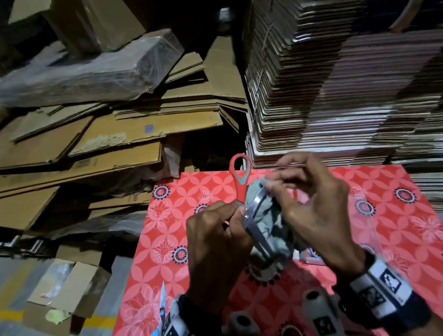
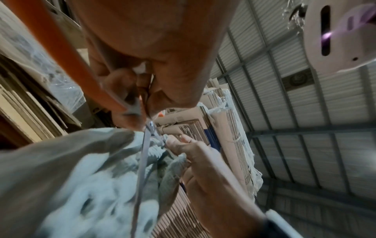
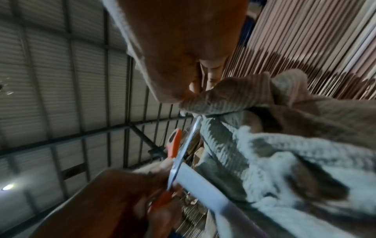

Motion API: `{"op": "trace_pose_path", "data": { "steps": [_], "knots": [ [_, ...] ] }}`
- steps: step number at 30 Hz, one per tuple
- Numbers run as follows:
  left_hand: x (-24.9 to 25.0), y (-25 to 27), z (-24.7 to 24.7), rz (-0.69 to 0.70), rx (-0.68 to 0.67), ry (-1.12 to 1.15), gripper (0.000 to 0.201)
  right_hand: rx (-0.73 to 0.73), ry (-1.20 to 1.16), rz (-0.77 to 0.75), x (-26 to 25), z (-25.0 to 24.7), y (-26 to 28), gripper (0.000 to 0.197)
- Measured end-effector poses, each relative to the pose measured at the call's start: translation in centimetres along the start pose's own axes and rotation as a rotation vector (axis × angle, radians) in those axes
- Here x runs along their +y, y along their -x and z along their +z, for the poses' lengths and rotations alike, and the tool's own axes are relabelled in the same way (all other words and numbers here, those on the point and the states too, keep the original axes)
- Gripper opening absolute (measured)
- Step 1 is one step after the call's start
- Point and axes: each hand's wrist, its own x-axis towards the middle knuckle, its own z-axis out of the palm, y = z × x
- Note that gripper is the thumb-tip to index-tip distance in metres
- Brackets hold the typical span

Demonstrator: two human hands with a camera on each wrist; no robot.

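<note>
Both hands meet above the red flower-patterned worktop (image 1: 392, 230). The left hand (image 1: 214, 247) pinches the red-handled steel scissors (image 1: 240, 182) beside the pivot, fingers curled. The right hand (image 1: 316, 211) pinches a crumpled grey ribbed cloth (image 1: 270, 217) against 1 blade. The scissors are held off the worktop, spread in an X. The free handle loop points away from the person and its blade runs back toward them. The 2nd blade slants up to the right into the cloth. Blue-handled scissors (image 1: 161, 299) lie near the worktop's left edge.

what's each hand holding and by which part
The left hand grips the red-handled steel scissors near the pivot; the right hand pinches the crumpled grey ribbed cloth by its top edge.
</note>
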Motion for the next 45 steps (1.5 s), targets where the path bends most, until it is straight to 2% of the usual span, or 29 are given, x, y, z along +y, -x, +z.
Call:
{"op": "trace_pose_path", "data": {
  "steps": [3, 5, 12, 18, 23, 26, 30, 33, 35, 39, 41, 45],
  "knots": [
    [-0.9, 0.0, 0.2, 0.001, -0.032, 0.007, 0.03, -0.128, -0.014, -0.006, -1.0, 1.0, 2.7, 0.037],
    [-0.6, -0.1, 0.1, 0.012, -0.03, 0.003, 0.03, -0.14, -0.028, -0.007, -1.0, 1.1, 2.6, 0.036],
    [-0.9, 0.2, -0.3, 0.031, -0.063, -0.039, 0.033, 0.032, -0.029, 0.01, 0.6, -0.9, -1.5, 0.031],
    [-0.6, -0.1, -0.3, 0.045, -0.056, -0.061, 0.028, -0.144, 0.011, -0.059, -1.0, 1.7, 2.6, 0.029],
    [-0.8, 0.2, -0.3, 0.038, -0.068, -0.079, 0.028, -0.014, -0.009, 0.017, 0.9, -0.1, -0.8, 0.029],
    [-0.7, 0.0, -0.4, 0.027, -0.061, -0.075, 0.028, 0.019, -0.013, 0.017, 0.5, 0.3, -0.3, 0.025],
    [-1.0, -0.2, -0.3, -0.018, -0.076, -0.035, 0.029, -0.108, -0.026, -0.043, -0.3, 2.0, 2.8, 0.032],
    [-0.9, -0.1, -0.3, -0.077, -0.108, 0.037, 0.032, -0.15, -0.02, -0.064, 0.1, 1.5, 2.5, 0.03],
    [-0.9, 0.0, -0.3, -0.1, -0.12, 0.068, 0.036, -0.093, -0.021, -0.056, 0.5, 0.5, 0.8, 0.028],
    [-0.7, 0.4, -0.8, -0.129, -0.146, 0.146, 0.036, 0.005, -0.127, 0.052, 1.9, -1.9, -2.8, 0.03],
    [-0.6, 0.4, -0.9, -0.151, -0.166, 0.183, 0.037, 0.016, -0.103, 0.08, 2.5, -2.5, -3.5, 0.031],
    [-0.8, 0.1, -1.3, -0.146, -0.152, 0.186, 0.041, 0.139, -0.22, 0.128, 2.2, -3.9, -3.8, 0.034]
  ]
}}
